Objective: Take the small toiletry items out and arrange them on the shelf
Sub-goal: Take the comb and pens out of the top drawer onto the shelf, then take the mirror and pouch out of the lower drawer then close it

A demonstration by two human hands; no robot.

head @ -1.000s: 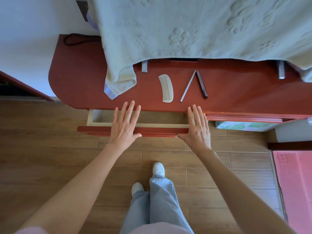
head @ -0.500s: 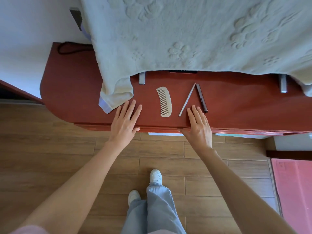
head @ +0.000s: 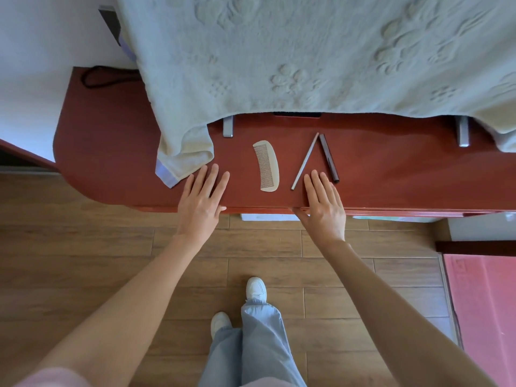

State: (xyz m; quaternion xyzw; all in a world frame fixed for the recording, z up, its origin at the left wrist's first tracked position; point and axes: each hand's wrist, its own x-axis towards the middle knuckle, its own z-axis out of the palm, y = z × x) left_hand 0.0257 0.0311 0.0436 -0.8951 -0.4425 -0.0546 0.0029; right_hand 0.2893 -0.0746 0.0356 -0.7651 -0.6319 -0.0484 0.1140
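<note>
I look down at a glossy red-brown wooden shelf [head: 117,152]. My left hand [head: 199,203] lies flat at its front edge, fingers straight, holding nothing. My right hand [head: 325,205] lies the same way, flat and released. Between them rests a cream curved wooden comb [head: 266,166]. Just past my right fingertips, a slim silver stick [head: 305,161] and a dark slim tube [head: 329,157] form a narrow V. A pale green embossed towel [head: 279,51] hangs over the shelf's back.
</note>
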